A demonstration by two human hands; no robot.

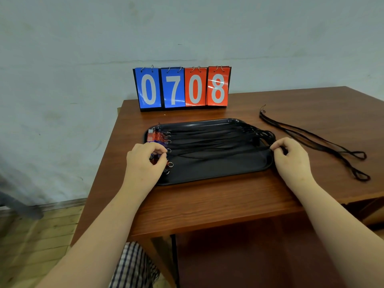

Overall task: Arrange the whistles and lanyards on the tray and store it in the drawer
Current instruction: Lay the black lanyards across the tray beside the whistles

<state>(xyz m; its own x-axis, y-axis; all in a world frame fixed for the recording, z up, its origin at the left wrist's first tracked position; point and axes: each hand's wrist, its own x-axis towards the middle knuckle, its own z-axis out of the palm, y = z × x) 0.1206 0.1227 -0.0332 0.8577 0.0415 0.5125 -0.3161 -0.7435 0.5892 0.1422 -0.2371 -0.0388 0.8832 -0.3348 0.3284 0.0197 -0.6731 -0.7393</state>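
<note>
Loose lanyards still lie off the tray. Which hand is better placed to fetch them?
Probably the right. The right hand pinches a lanyard loop at the tray's right end, close to the loose lanyards on the table beyond it. The left hand is at the whistles on the opposite end.

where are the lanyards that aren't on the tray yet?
Head view: the loose lanyards lie on the wooden table, right of the black tray and the right hand, touching neither.
</note>
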